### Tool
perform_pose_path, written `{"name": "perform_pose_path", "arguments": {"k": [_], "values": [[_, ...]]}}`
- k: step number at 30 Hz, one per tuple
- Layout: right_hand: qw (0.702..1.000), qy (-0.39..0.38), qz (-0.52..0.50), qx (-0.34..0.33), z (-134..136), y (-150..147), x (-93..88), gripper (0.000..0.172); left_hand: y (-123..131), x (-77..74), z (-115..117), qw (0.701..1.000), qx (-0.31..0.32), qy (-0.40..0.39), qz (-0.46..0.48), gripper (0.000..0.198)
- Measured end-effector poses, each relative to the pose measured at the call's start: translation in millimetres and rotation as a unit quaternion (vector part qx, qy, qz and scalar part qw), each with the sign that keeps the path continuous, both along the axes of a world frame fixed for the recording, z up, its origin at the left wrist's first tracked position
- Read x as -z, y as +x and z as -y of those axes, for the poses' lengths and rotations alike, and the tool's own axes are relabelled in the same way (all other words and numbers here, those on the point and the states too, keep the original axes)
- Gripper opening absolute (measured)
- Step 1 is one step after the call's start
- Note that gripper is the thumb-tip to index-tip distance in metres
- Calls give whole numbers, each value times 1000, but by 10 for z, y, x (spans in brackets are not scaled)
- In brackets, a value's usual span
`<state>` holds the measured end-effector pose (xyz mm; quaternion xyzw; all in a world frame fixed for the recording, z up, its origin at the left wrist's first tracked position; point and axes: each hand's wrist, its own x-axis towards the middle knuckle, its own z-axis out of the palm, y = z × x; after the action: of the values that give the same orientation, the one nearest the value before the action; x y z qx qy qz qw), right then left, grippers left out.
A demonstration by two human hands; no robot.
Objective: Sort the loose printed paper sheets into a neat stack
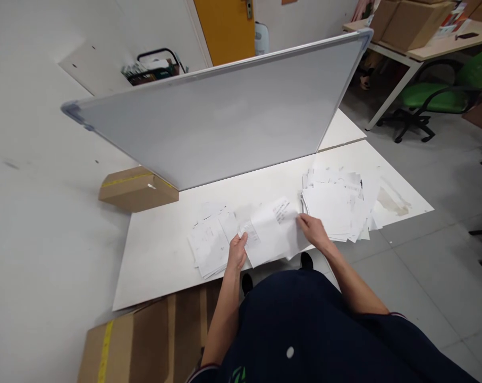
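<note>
Between my hands is a white sheet of paper [270, 234] with printed text near its top, held over the table's front edge. My left hand [237, 251] pinches its left side, thumb on top. At its right edge, my right hand [313, 230] is closed on the paper, fingertips partly hidden. Left of the sheet lies a loose stack of papers [209, 242] with faint drawings or print. A larger, untidy pile of papers [332, 207] spreads on the table to the right of my right hand.
A whiteboard [233, 117] stands upright across the white table [153, 266]. One cardboard box [137, 190] sits at the table's back left; larger cardboard boxes [149, 340] stand below its front left. Right, on the tiled floor, is a green chair [436, 97] by another desk [424, 52].
</note>
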<state>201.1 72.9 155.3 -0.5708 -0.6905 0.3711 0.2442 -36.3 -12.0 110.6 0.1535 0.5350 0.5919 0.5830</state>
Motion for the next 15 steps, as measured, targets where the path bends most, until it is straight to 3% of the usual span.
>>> {"name": "perform_pose_path", "arguments": {"k": [2,4,8,11,15], "values": [[995,76,-10,61,-67,86,-112,26,-29,-10,14,1000,-21,-2,-10,45],[987,87,-91,103,-114,134,-217,28,-44,-26,20,999,-32,6,-21,46],[959,-32,-266,94,-138,35,-222,31,-15,-62,-1,998,-19,18,-60,41],[966,-93,-235,56,-77,-162,-44,31,38,-83,-22,995,-11,27,-96,37],[986,-68,-144,41,85,-420,159,28,111,-122,-11,993,-3,59,-101,41]]}}
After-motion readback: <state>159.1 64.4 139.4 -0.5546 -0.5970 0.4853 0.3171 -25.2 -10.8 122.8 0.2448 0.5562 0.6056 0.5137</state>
